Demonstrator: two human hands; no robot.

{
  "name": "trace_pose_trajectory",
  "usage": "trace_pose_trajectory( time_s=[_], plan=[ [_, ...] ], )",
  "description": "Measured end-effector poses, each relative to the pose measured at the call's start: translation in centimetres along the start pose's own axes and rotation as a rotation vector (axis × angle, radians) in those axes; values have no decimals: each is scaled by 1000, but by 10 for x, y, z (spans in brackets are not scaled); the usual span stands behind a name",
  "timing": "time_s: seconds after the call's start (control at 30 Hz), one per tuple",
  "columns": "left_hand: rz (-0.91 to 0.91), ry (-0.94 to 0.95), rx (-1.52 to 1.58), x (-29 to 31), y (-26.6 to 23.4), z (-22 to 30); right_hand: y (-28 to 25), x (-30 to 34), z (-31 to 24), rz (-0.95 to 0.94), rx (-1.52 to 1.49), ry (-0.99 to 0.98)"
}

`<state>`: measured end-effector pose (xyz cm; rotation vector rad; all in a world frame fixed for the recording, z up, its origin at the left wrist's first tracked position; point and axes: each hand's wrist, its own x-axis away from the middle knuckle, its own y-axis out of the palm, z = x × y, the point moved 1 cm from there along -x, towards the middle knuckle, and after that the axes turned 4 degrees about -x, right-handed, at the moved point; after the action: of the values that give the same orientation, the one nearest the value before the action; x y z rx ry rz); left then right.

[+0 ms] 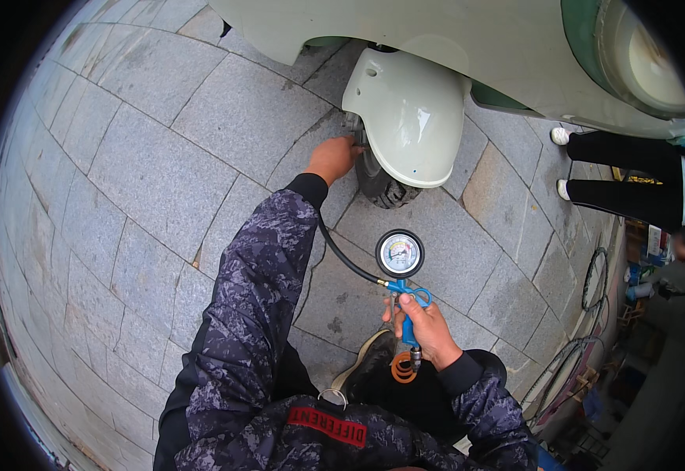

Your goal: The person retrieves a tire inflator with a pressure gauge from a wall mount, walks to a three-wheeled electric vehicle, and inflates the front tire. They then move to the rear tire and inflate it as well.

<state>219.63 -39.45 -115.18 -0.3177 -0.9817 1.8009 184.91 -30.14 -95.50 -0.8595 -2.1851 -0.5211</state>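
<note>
Blue inflator gun (408, 334) gripped in my right hand (430, 331), left hand (333, 160) at the tyre (386, 193).
On my feed, the tyre sits partly under the pale fender (413, 118); the left hand is bunched at its side, but I can't tell what it pinches. I'd line the hose (344, 259) up squarely, leave it some slack, and squeeze gently, round gauge (400, 253) facing up.

The fender (417, 118) looks glossy, the tire (382, 190) matt, the stone paving (162, 145) rough.
</note>
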Motion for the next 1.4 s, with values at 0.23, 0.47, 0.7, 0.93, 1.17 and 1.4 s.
trace_pose_trajectory(
  time_s=[0.23, 0.47, 0.7, 0.93, 1.17, 1.4],
  plan=[
    [14, -9, -2, 1, -1, 1, 0, -1, 1, 2, -3, 17],
    [14, 0, 10, 1, -1, 2, 1, 0, -2, 7, 9, 52],
    [32, 9, 14, -1, 4, -2, 1, 0, -1, -3, -2, 29],
    [-2, 119, 35, 7, -16, -50, 2, -3, -3, -20, -29, 84],
    [-104, -35, 222, 45, -26, -107, 16, 2, -22, -234, 176, 122],
    [23, -578, 80, 193, -51, -176, 31, 31, -42, -344, 413, -83]
  ],
)
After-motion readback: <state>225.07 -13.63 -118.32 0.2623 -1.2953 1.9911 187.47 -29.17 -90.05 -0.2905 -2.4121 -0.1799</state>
